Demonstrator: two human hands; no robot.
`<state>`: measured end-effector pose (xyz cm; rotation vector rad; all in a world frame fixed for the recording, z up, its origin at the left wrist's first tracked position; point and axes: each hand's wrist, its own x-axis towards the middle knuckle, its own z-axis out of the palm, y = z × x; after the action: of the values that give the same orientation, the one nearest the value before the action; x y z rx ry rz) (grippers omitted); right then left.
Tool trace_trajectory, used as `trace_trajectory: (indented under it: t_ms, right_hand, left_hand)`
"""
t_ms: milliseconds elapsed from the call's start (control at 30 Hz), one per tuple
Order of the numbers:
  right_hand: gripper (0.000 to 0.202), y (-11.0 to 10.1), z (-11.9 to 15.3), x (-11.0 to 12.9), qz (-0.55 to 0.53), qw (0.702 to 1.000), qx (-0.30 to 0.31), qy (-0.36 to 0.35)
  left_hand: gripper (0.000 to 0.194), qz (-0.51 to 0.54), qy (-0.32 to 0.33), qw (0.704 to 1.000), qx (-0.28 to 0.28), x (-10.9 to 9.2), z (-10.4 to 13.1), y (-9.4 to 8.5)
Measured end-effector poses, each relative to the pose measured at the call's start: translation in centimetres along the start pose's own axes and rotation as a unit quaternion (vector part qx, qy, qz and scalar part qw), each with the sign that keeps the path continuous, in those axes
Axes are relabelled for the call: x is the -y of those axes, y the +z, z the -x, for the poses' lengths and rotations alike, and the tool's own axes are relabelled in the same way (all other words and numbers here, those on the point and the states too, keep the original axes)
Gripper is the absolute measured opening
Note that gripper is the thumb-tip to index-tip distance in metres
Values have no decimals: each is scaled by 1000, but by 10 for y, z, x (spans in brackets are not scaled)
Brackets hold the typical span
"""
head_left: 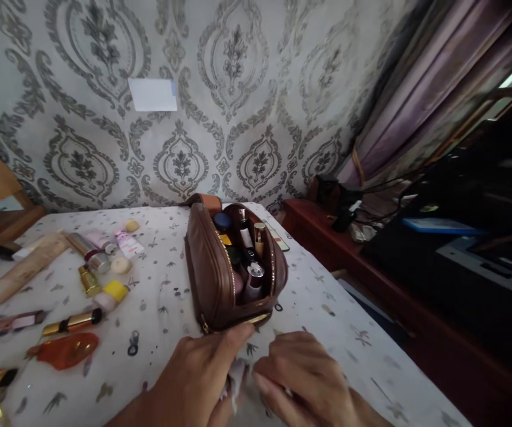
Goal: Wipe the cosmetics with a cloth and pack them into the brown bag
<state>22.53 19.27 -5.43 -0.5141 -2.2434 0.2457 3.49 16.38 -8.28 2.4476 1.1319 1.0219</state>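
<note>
My left hand [200, 367] is in front of the brown cosmetic bag [211, 276], its index finger pointing to the bag's near edge. A small crumpled white piece [237, 376], perhaps tissue, shows between its thumb and finger. Beside it, my right hand [302, 373] is curled closed; what its fingers hold, if anything, is hidden. Unzipped at the top, the bag contains several cosmetics: a bottle with a shiny silver cap [256, 273], a gold-capped bottle [259, 234], a dark tube with a clear top [244, 228] and a round blue lid [222, 222].
Several cosmetics lie at the left on the patterned white sheet [158, 356], among them a long beige tube [26, 270], an orange bottle [66, 351] and a yellow-capped bottle [113, 293]. A dark red wooden ledge [309, 231] runs along the right side. Patterned wallpaper stands behind.
</note>
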Motion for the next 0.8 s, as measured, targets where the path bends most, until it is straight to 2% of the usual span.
trace_trajectory:
  t_ms: [67, 133, 333, 433, 533, 667, 733, 800]
  right_hand:
    - [38, 15, 4, 4, -24, 1000, 15, -2]
    - [39, 31, 7, 8, -42, 999, 26, -1]
    - [32, 76, -2, 12, -97, 994, 40, -7]
    - [34, 97, -15, 17, -128, 990, 64, 14]
    - [38, 115, -30, 26, -177, 976, 114, 49]
    - [39, 138, -48, 40, -264, 937, 182, 138]
    - [38, 151, -55, 47, -333, 895, 213, 206]
    - [39, 163, -59, 51, -404, 842, 230, 273]
  left_hand:
    - [62, -5, -6, 1000, 5, 2, 8, -8]
    - [54, -2, -41, 999, 0, 7, 20, -14]
    - [20, 5, -218, 976, -10, 24, 58, -42]
    - [24, -13, -270, 962, -29, 30, 73, -61]
    - [33, -12, -305, 950, -63, 36, 85, -77]
    - [43, -26, -346, 926, -147, 49, 101, -103]
    - [43, -49, -376, 905, -192, 58, 111, -121]
    - [39, -99, -402, 887, -205, 69, 124, -140]
